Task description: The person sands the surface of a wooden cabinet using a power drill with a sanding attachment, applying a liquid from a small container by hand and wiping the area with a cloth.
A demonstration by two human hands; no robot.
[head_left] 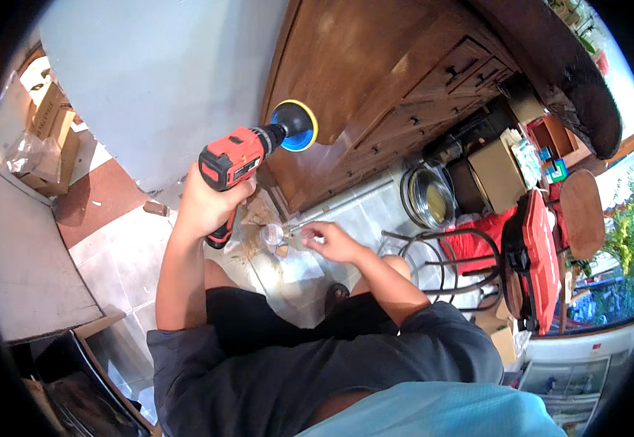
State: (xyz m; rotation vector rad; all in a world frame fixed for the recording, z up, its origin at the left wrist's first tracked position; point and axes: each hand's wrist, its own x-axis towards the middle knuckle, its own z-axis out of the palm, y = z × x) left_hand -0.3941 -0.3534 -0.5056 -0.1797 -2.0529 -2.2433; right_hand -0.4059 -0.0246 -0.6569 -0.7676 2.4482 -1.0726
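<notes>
My left hand [208, 207] is wrapped round the handle of a red and black cordless drill [235, 154], raised in front of me. A round backing pad [299, 125], black and blue with a yellow rim, is fitted in its chuck and stands close to the brown wooden cabinet [346, 73]. Whether the pad touches the wood I cannot tell. My right hand [331, 242] is held low over the floor, fingers curled together. Something small and pale shows at its fingertips, too small to name. Just left of it is a small clear cup [272, 234].
Crumpled plastic and brown dust lie on the tiled floor [131, 255]. To the right stand a metal-framed stool [470, 266], a red and black toolbox [535, 262], coiled tubing [426, 195] and cardboard boxes [497, 171]. More boxes [55, 138] sit at the far left.
</notes>
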